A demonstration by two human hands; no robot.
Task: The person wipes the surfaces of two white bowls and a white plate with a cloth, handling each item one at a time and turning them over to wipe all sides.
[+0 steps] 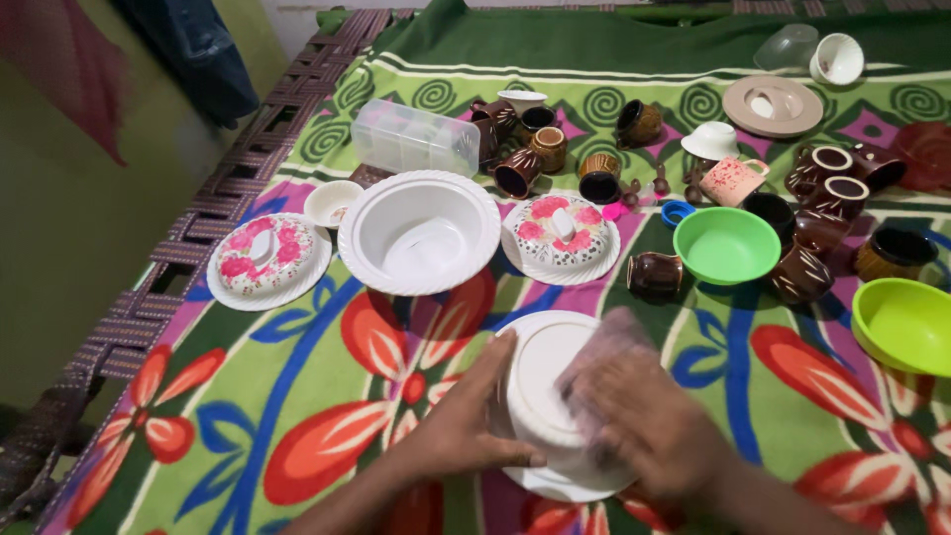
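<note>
- Head view: both hands work on an upturned white bowl [548, 391] that lies near the front edge of a bed covered with a bright flowered cloth [297, 416].
- The left hand [466, 421] presses against the bowl's left side, its fingers [502, 355] together and laid flat on the wall, thumb along the lower rim.
- The right hand [634, 411] lies over the bowl's right half and is blurred; its fingers seem spread over the bowl's base, but I cannot tell whether they clamp it.
- Just beyond the bowl stands a large open white bowl [419, 231], empty and upright.
- To that bowl's left lies a white lid with pink flowers [265, 260]; to its right, a second flowered lid [561, 238]. A small white cup [332, 203] sits between the left lid and the big bowl.
- Behind them a clear plastic box [414, 139] lies on its side.
- A cluster of small brown mugs [530, 149] stands farther back, some tipped over; one brown mug [654, 275] is near the bowl in hand.
- A green plastic bowl [725, 246] stands to the right, and a lighter green bowl [903, 323] near the right edge.
- A beige round lid [773, 105] lies at the far right.
</note>
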